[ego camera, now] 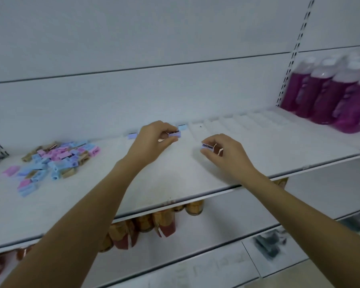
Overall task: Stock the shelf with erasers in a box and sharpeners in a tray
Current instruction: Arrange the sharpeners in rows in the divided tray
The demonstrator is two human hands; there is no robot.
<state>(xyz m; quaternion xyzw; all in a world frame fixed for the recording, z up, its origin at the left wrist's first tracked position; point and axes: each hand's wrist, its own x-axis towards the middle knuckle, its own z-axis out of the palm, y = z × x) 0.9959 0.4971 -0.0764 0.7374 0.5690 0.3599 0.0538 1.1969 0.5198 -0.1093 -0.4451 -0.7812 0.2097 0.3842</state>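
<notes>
Pinching purple sharpener [174,133] in left hand [152,140]; right hand [224,151] likewise.

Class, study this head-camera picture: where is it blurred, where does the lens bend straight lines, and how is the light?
Head view: purple bottles and lower-shelf goods smear into blur; the left hand and right hand, each pinching a sharpener, look sharper; the shelf edge bows from the wide lens; light is soft, bluish, with faint shadows.
</notes>
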